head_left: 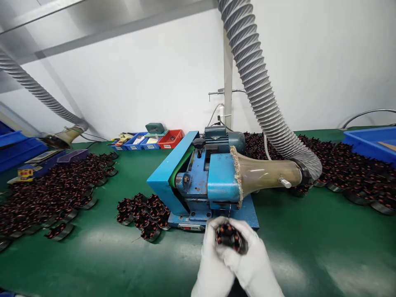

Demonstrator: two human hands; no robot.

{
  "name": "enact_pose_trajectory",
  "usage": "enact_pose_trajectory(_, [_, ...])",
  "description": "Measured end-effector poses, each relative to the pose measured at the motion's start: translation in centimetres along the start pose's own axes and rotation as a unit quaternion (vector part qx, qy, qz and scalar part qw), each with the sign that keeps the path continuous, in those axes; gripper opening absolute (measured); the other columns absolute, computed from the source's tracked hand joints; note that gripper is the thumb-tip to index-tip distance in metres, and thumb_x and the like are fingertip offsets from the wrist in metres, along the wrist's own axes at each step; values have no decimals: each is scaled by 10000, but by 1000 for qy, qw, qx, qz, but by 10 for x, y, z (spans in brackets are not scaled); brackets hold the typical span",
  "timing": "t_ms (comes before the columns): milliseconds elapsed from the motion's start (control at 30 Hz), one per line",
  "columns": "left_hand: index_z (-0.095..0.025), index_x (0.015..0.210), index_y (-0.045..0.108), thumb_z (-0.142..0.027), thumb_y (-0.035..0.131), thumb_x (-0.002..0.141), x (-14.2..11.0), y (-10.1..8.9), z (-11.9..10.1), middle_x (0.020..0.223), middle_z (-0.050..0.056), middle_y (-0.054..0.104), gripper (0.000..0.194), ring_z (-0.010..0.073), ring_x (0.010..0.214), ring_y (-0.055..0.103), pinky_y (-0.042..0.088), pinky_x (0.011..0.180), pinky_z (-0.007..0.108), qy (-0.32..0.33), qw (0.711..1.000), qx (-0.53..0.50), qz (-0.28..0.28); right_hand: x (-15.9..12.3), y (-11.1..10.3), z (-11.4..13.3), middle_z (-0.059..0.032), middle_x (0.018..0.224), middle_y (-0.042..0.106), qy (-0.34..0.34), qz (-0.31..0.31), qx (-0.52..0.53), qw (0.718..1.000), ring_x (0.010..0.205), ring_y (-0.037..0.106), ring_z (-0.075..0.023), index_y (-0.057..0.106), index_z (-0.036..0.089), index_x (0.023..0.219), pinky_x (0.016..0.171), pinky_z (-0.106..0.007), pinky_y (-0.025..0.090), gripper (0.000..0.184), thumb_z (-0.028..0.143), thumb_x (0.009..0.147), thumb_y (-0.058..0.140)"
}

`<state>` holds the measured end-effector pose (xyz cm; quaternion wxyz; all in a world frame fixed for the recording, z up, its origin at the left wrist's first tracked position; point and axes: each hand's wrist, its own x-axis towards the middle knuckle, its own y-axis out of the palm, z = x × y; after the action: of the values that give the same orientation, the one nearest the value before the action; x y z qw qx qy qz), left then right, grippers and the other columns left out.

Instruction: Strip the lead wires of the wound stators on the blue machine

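Note:
Both of my hands wear white gloves and grip one motor stator (228,236), a ring with a dark core and copper windings. My left hand (213,260) wraps its left side, and my right hand (252,251) closes round its right side with the thumb across the front. The stator is a little blurred. Just beyond it stands a blue belt-driven machine (194,181), with a thin wire (229,211) showing between the machine's front and the stator. Whether that wire belongs to the stator I cannot tell.
A translucent funnel (266,175) joins the machine to a grey ribbed hose (253,78). Stators (144,214) cluster left of the machine, with larger piles at far left (55,194) and right (349,173). A red bin (170,139) and blue trays (371,142) stand behind on the green bench (123,264).

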<state>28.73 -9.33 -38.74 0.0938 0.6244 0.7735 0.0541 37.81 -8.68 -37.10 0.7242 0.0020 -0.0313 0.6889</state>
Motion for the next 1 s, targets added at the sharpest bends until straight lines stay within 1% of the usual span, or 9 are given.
enact_pose_trajectory(67, [-242, 979, 617, -224, 660, 702, -14, -11, -1, 978, 63, 690, 281, 242, 918, 659, 525, 835, 346, -26, 1000, -7, 12, -14, -6, -7, -119, 1047, 688, 3, 37, 79, 996, 975, 631, -336, 698, 231, 1005, 856, -421, 511, 488, 333, 534, 777])
enact_pose_trajectory(233, [-261, 1120, 562, -56, 813, 427, -35, -31, -18, 991, 56, 696, 766, 247, 849, 677, 544, 750, 324, -133, 987, -53, 72, -35, -35, -5, -86, 1096, 686, 8, 76, 187, 979, 998, 645, -269, 659, 306, 1103, 859, -388, 518, 362, 480, 792, 591])
enact_pose_trajectory(333, [-238, 1005, 606, -140, 860, 388, -32, -34, -25, 888, 41, 707, 674, 237, 764, 680, 547, 710, 336, -198, 967, -120, 108, -33, -44, 13, -56, 1026, 678, -46, 131, 145, 980, 958, 641, -238, 687, 349, 1056, 843, -342, 520, 328, 333, 730, 714])
enact_pose_trajectory(467, [-184, 843, 658, -415, 771, 598, -30, -30, -24, 791, 61, 695, 355, 201, 671, 665, 534, 628, 317, -251, 945, -177, 109, -27, -38, 40, -14, 810, 645, -51, 171, 32, 983, 742, 630, -191, 755, 340, 877, 677, -260, 535, 284, 216, 623, 779])
enact_pose_trajectory(567, [-161, 753, 667, -453, 726, 641, -34, -26, -18, 712, 57, 671, 318, 171, 619, 638, 511, 584, 284, -314, 917, -224, 103, -22, -30, 50, 13, 603, 573, 28, 173, 101, 979, 562, 574, -163, 747, 257, 599, 486, -233, 486, 97, 269, 549, 829])
enact_pose_trajectory(733, [-142, 680, 640, -453, 782, 554, -39, -20, -16, 714, 88, 674, 364, 245, 747, 659, 524, 691, 355, -341, 877, -314, 122, -22, -27, 47, 43, 496, 501, 108, 144, 295, 938, 386, 437, -80, 653, 193, 542, 376, -198, 368, 315, 475, 610, 777])
enact_pose_trajectory(833, [-162, 665, 631, -489, 767, 546, -40, -15, -25, 695, 80, 677, 374, 249, 713, 666, 525, 631, 347, -334, 877, -333, 96, -27, -27, 41, 18, 550, 553, 79, 81, 312, 943, 433, 522, -123, 652, 216, 629, 385, -225, 421, 368, 569, 585, 748])
enact_pose_trajectory(933, [-179, 756, 643, -566, 648, 640, -43, -9, -33, 742, 95, 695, 405, 257, 736, 682, 531, 658, 379, -321, 902, -286, 48, -33, -24, 36, -65, 813, 690, 10, 49, 204, 978, 687, 653, -231, 737, 234, 853, 569, -309, 542, 447, 399, 457, 860])
enact_pose_trajectory(1000, [-201, 763, 638, -605, 642, 626, -45, -7, -34, 763, 91, 698, 426, 257, 768, 682, 532, 711, 397, -288, 923, -252, 29, -36, -22, 34, -61, 851, 709, -38, 31, 150, 988, 771, 658, -239, 764, 264, 839, 667, -308, 544, 320, 275, 527, 838])
